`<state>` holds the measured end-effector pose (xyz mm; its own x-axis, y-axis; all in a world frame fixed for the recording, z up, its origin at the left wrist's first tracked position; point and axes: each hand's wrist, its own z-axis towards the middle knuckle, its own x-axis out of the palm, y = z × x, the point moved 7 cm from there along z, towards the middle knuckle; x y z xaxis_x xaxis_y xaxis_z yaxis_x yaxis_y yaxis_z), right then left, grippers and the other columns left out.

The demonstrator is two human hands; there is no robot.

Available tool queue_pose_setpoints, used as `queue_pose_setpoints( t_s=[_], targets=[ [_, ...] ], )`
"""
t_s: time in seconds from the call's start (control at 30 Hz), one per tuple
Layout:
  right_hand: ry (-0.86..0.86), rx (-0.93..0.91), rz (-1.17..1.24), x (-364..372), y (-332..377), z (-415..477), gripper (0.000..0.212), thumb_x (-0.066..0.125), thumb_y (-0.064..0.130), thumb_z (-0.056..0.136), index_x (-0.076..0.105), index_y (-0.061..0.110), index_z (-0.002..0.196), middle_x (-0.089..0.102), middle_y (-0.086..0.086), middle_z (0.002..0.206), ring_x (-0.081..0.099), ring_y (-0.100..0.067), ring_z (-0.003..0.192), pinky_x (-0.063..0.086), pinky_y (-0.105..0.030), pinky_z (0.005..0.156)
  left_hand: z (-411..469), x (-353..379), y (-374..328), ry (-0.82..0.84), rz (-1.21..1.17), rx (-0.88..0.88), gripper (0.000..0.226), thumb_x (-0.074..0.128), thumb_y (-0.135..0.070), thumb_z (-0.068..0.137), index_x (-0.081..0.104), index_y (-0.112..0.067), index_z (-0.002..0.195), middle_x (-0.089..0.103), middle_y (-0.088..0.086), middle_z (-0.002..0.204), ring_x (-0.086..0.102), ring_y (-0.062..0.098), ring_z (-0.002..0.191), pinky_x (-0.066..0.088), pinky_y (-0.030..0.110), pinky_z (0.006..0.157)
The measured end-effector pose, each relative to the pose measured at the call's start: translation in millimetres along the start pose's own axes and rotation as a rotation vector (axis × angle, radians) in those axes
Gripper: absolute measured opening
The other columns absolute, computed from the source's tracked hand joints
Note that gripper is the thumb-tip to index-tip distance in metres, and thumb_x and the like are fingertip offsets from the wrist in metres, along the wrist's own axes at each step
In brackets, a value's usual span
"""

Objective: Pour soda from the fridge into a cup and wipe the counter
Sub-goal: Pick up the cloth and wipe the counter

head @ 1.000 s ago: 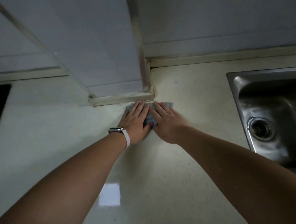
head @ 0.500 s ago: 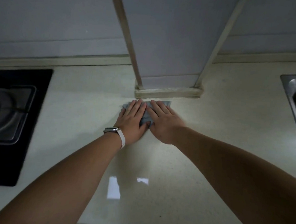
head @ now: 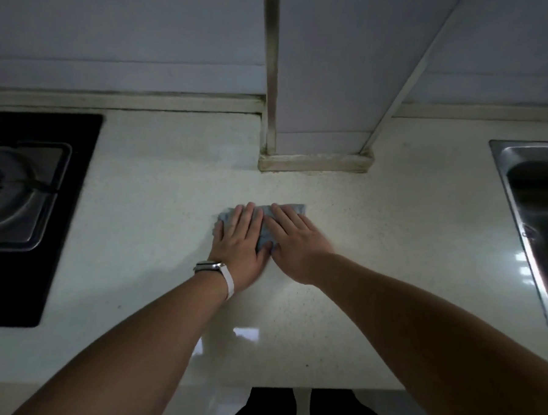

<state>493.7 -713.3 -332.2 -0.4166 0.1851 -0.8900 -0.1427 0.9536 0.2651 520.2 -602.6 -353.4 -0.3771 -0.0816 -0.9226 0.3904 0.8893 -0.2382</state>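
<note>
the left hand [head: 240, 242] and the right hand [head: 297, 245] lie flat, fingers straight, on the blue cloth [head: 293, 209], pressing it down so it rubs the tabletop [head: 375, 244] clean.

Both arms stretch forward, nearly straight, the left forearm [head: 151, 337] coming in from the lower left and the right forearm [head: 419, 319] from the lower right. The left hand [head: 239, 240] and right hand [head: 296, 243] lie palm down, side by side, fingers straight and close together, thumbs meeting between them.
</note>
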Motion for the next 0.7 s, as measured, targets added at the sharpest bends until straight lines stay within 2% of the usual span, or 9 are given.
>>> queue_pose_setpoints(
  t_s=[0.13,0.2,0.3,0.37,0.47,0.57,0.63,0.7],
  targets=[
    [0.030,0.005,-0.012,13.2,16.7,-28.1,0.062,0.027,0.037,0.104,-0.001,0.021,0.156,-0.008,-0.004,0.165,-0.012,-0.021,0.150,-0.001,-0.042,0.123,-32.5,13.1,-1.5,-0.005,0.007,0.026,0.071,0.015,-0.055,0.096,-0.004,-0.021,0.156,-0.007,0.001,0.165,-0.021,0.013,0.143,-0.012,0.044,0.114],
    [0.038,0.003,-0.023,18.8,24.2,-40.7,0.062,0.028,0.037,0.104,0.000,0.020,0.156,-0.007,-0.005,0.165,-0.011,-0.021,0.151,-0.001,-0.041,0.123,-47.8,19.2,-2.9,-0.022,0.007,0.030,0.074,0.010,-0.057,0.092,-0.001,-0.020,0.155,-0.003,0.002,0.165,-0.019,0.014,0.143,-0.010,0.045,0.115],
    [0.050,-0.005,-0.036,26.9,30.5,-58.4,0.062,0.028,0.037,0.103,0.001,0.019,0.156,-0.007,-0.006,0.165,-0.010,-0.022,0.151,0.000,-0.042,0.123,-68.0,27.2,-7.5,-0.045,-0.005,0.028,0.074,0.013,-0.057,0.094,0.005,-0.017,0.155,0.005,0.004,0.164,-0.011,0.017,0.145,-0.006,0.047,0.115],
    [0.055,-0.009,-0.042,31.2,32.6,-71.1,0.062,0.027,0.037,0.103,0.001,0.019,0.156,-0.007,-0.006,0.165,-0.010,-0.023,0.151,0.001,-0.043,0.123,-79.1,33.6,-12.7,-0.035,0.018,0.024,0.073,0.016,-0.056,0.096,0.013,-0.015,0.155,0.011,0.005,0.163,-0.002,0.021,0.148,0.000,0.049,0.115],
    [0.047,-0.002,-0.047,36.9,32.1,-88.4,0.062,0.025,0.039,0.104,0.000,0.019,0.156,-0.008,-0.006,0.165,-0.010,-0.023,0.151,0.001,-0.043,0.123,-92.8,40.3,-22.3,-0.006,0.042,0.007,0.070,0.021,-0.054,0.097,0.028,-0.011,0.152,0.028,0.010,0.159,0.023,0.029,0.147,0.014,0.054,0.112],
    [0.034,-0.016,-0.050,45.6,28.4,-104.1,0.062,0.025,0.040,0.103,0.002,0.019,0.156,-0.005,-0.007,0.165,-0.008,-0.023,0.151,-0.002,-0.043,0.122,-105.9,46.9,-35.6,0.022,0.047,-0.005,0.070,0.013,-0.053,0.099,0.034,-0.009,0.149,0.033,0.011,0.156,0.030,0.032,0.144,0.020,0.057,0.110],
    [0.008,-0.024,-0.041,49.2,22.2,-112.0,0.062,0.027,0.041,0.102,0.009,0.017,0.156,0.003,-0.010,0.164,0.002,-0.027,0.151,0.006,-0.045,0.122,-111.5,49.4,-43.8,0.033,0.049,-0.018,0.070,0.010,-0.052,0.100,0.039,-0.009,0.147,0.038,0.012,0.154,0.035,0.032,0.142,0.024,0.058,0.108],
    [-0.020,-0.028,-0.033,48.7,16.4,-118.1,0.061,0.029,0.042,0.097,0.026,0.016,0.152,0.025,-0.013,0.160,0.024,-0.030,0.147,0.024,-0.047,0.118,-114.0,49.1,-51.2,0.030,0.046,-0.035,0.071,0.010,-0.052,0.100,0.043,-0.008,0.144,0.042,0.013,0.151,0.040,0.033,0.139,0.029,0.060,0.106]
  ],
)
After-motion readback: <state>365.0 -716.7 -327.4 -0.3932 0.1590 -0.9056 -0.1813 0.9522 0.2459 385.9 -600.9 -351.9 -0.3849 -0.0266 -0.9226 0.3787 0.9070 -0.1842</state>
